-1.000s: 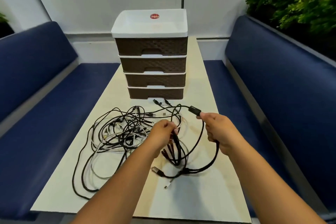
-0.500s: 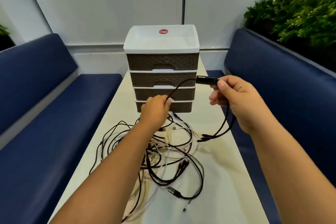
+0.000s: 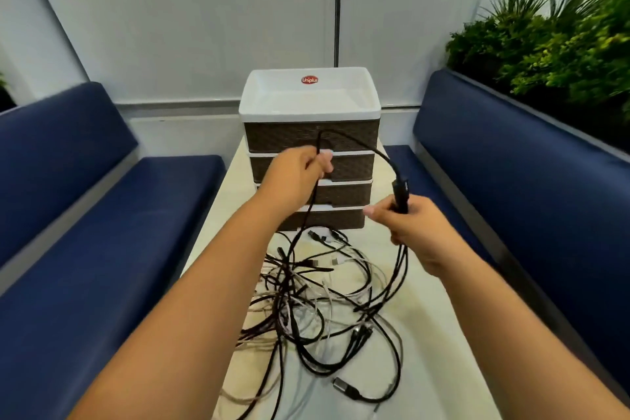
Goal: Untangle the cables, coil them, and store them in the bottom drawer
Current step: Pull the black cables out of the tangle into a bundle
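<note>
A tangle of black and white cables (image 3: 320, 300) lies on the cream table (image 3: 439, 351) in front of a brown drawer unit (image 3: 310, 133) with a white top. Its bottom drawer (image 3: 330, 220) is closed. One black cable (image 3: 361, 143) arcs in the air between my hands. My left hand (image 3: 300, 177) pinches it in front of the upper drawers. My right hand (image 3: 405, 225) grips the cable's black plug end, lower and to the right. From both hands the cable hangs down into the pile.
Blue padded benches (image 3: 88, 215) run along both sides of the table. Green plants (image 3: 552, 44) stand behind the right bench. A pale wall panel rises behind the drawer unit.
My left hand has risen from the pile to drawer height with the black cable. My right hand has dropped and now holds the plug upright. The camera has tilted up.
</note>
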`<action>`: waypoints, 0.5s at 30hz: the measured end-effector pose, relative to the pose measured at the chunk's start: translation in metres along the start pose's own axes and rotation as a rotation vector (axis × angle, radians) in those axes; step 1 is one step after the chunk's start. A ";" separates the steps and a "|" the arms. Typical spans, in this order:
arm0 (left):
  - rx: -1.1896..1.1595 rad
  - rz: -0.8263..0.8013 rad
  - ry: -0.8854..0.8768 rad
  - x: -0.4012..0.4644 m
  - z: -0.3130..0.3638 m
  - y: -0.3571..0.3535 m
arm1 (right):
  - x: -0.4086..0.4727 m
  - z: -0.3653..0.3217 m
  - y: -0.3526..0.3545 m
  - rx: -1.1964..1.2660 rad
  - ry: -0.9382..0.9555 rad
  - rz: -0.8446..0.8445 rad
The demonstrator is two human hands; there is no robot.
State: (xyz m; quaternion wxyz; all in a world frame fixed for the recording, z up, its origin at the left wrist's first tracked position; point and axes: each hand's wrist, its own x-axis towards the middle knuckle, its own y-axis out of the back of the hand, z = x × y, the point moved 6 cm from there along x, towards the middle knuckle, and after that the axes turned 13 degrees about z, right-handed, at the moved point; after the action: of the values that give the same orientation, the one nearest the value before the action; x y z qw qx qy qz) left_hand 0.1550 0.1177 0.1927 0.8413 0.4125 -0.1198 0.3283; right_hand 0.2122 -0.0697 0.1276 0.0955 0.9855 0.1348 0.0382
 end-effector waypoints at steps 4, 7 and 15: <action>-0.269 0.021 -0.010 0.016 0.046 0.025 | -0.005 -0.014 -0.040 0.097 0.043 -0.043; -0.483 0.061 -0.048 0.024 0.073 0.041 | -0.006 -0.032 -0.065 0.072 0.114 -0.097; -0.567 -0.061 0.092 -0.002 -0.004 0.025 | 0.006 -0.064 -0.070 0.028 0.224 -0.003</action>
State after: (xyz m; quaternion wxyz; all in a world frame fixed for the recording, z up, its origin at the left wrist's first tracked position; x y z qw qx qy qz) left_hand 0.1370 0.1304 0.2045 0.9371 0.1490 -0.1559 0.2746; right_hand 0.1933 0.0095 0.1764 0.0660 0.9761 0.1467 0.1461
